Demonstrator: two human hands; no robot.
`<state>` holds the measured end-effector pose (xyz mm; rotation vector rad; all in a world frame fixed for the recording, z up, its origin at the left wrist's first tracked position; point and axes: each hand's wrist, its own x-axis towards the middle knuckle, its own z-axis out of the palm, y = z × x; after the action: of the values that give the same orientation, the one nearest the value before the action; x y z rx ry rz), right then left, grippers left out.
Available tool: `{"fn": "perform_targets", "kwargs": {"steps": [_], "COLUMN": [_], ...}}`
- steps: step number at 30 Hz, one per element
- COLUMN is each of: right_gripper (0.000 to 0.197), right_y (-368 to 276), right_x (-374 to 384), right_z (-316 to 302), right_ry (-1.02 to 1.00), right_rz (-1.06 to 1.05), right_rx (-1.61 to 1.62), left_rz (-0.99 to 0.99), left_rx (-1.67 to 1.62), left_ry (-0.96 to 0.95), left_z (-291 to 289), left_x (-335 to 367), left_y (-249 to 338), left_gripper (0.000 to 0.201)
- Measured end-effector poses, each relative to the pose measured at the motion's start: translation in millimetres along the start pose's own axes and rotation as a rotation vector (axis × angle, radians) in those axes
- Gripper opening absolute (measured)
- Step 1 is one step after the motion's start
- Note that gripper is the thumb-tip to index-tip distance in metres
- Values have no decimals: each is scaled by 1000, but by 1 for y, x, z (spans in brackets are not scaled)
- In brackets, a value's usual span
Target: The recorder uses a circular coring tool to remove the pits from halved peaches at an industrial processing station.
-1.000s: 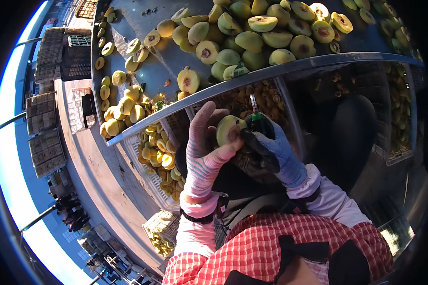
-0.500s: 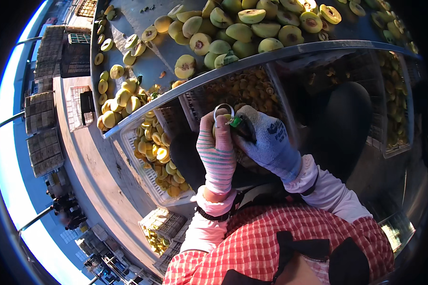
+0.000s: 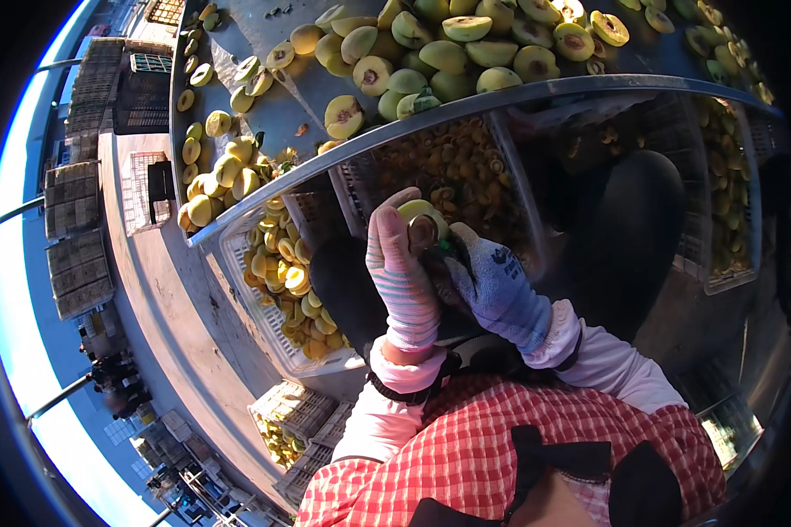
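My left hand point(image 3: 399, 272), in a white glove with thin stripes, is wrapped round a yellow-green peach half point(image 3: 416, 209), its fingers behind the fruit and the thumb in front. Against the fruit rests the metal ring point(image 3: 423, 232) of a hand-held pitting tool. My right hand point(image 3: 499, 294), gloved in blue-grey, closes on the tool's dark handle, which is largely hidden; a bit of green shows beside the ring. Both hands are together over my lap, just below the edge of the metal table point(image 3: 312, 167).
Halved peaches point(image 3: 444, 57) are heaped across the table, several with their pits showing. Below its rim, a white crate point(image 3: 237, 255) of yellow halves stands on the left, a bin of fruit pieces point(image 3: 448, 167) ahead and another crate point(image 3: 721, 193) at right. Crates point(image 3: 77, 198) stack up far left.
The ring has dropped from above my fingers to the peach half, which now shows plainly. My left fingers have straightened upward, and my right hand has shifted slightly down.
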<state>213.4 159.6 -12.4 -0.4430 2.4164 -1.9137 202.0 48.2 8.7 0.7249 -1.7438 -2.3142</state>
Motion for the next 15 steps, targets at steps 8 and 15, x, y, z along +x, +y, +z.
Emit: {"fn": "perform_targets", "kwargs": {"steps": [8,15], "right_gripper": [24,29], "right_y": [-3,-6], "right_x": [-5,-8], "right_z": [-1,-1], "right_ry": [-79,-40], "right_rz": [130,110], "right_rx": [292,232], "left_rz": [21,106], "left_rx": [96,49], "left_ry": [-26,86], "left_z": [3,10], "left_x": [-3,-7], "left_y": [6,-4], "left_gripper": [38,36]}}
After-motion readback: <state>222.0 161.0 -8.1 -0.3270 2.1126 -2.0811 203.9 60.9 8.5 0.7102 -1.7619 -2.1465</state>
